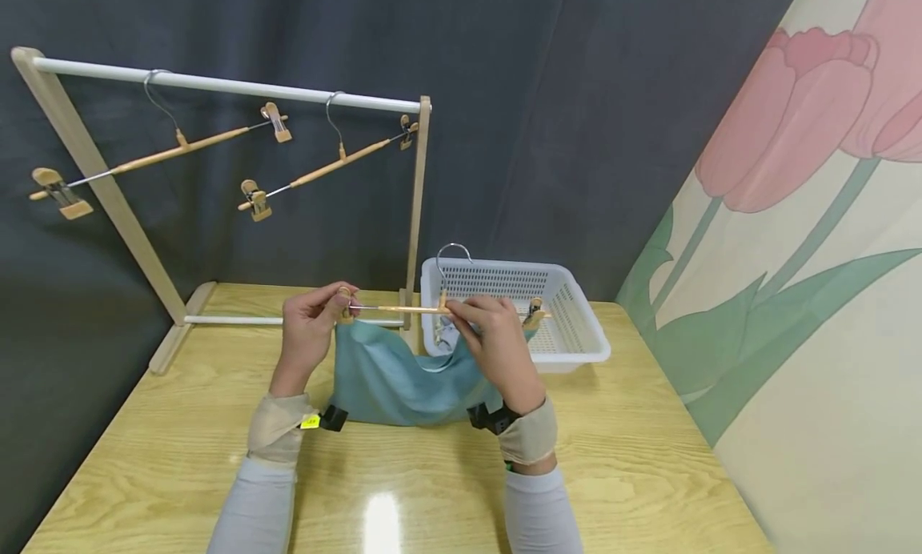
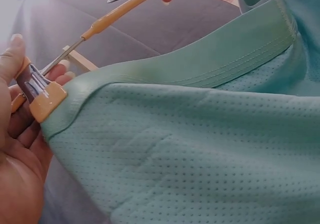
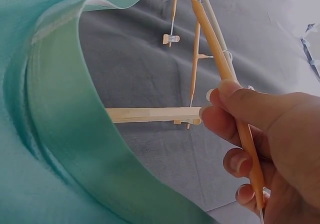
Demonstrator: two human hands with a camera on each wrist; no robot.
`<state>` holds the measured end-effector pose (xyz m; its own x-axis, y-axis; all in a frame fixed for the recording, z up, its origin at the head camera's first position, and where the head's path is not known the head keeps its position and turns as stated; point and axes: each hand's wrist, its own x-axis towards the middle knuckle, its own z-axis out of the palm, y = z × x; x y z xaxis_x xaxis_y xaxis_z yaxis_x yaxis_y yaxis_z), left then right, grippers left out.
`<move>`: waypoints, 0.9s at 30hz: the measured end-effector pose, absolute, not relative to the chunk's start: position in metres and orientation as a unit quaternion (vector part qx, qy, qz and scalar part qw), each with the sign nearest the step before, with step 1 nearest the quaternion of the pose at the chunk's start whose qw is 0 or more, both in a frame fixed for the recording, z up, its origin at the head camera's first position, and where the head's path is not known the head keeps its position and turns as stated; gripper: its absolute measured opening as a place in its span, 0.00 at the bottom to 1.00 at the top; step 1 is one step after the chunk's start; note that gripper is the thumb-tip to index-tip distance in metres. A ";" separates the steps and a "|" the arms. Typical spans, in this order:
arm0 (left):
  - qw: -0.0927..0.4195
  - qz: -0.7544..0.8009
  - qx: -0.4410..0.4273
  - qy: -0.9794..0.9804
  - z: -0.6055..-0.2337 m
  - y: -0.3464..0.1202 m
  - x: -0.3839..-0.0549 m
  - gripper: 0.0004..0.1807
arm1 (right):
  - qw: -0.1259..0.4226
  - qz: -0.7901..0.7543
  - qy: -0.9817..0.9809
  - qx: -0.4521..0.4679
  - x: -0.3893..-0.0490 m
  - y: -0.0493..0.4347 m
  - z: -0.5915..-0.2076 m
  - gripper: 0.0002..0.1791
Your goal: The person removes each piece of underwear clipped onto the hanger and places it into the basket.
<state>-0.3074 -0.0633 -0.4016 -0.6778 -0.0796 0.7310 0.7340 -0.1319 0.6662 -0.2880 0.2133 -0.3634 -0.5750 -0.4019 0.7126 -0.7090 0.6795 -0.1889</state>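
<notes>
A wooden clip hanger (image 1: pixel 406 308) with a metal hook is held level above the table, the hook pointing up. From it hangs a teal garment (image 1: pixel 392 378) of perforated fabric, with a waistband (image 2: pixel 200 59) that sags in the middle. My left hand (image 1: pixel 310 322) pinches the left clip (image 2: pixel 48 103), which sits on one end of the waistband. Around the wooden bar (image 3: pixel 215 39), right of the hook, curl the fingers of my right hand (image 1: pixel 497 338). The right clip (image 1: pixel 535 314) is at the garment's other end, partly behind that hand.
At the back left stands a rack (image 1: pixel 238 84) carrying two hangers, one (image 1: pixel 183 147) left and one (image 1: pixel 342 162) right. Behind my right hand is a white plastic basket (image 1: pixel 587 322) with a small pale item (image 1: pixel 446 334) inside. A dark curtain (image 1: pixel 504 138) hangs behind.
</notes>
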 end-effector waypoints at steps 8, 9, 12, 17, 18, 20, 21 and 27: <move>0.303 -0.705 -0.276 -0.578 -0.405 -0.064 -0.311 0.10 | 0.330 0.236 -0.853 0.329 -0.291 0.211 -0.366 0.11; 0.304 -0.703 -0.275 -0.581 -0.406 -0.064 -0.311 0.10 | 0.328 0.236 -0.854 0.328 -0.292 0.212 -0.366 0.11; 0.302 -0.705 -0.272 -0.581 -0.406 -0.065 -0.311 0.09 | 0.322 0.242 -0.855 0.327 -0.293 0.212 -0.366 0.11; 0.304 -0.704 -0.267 -0.584 -0.407 -0.065 -0.311 0.10 | 0.318 0.247 -0.854 0.329 -0.294 0.213 -0.368 0.11; 0.307 -0.701 -0.267 -0.586 -0.407 -0.065 -0.311 0.10 | 0.317 0.247 -0.854 0.330 -0.295 0.213 -0.368 0.11; 0.309 -0.700 -0.265 -0.587 -0.407 -0.065 -0.311 0.10 | 0.316 0.245 -0.855 0.331 -0.296 0.213 -0.368 0.11; 0.309 -0.700 -0.263 -0.587 -0.407 -0.065 -0.311 0.10 | 0.315 0.246 -0.855 0.331 -0.296 0.213 -0.368 0.11; 0.311 -0.698 -0.268 -0.586 -0.406 -0.066 -0.312 0.09 | 0.310 0.248 -0.855 0.334 -0.296 0.212 -0.367 0.11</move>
<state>-0.3124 -0.0664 -0.4065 -0.6625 -0.1194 0.7395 0.7490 -0.1191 0.6518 -0.2964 0.2117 -0.3671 -0.5836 -0.4176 0.6965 -0.7256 0.6532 -0.2164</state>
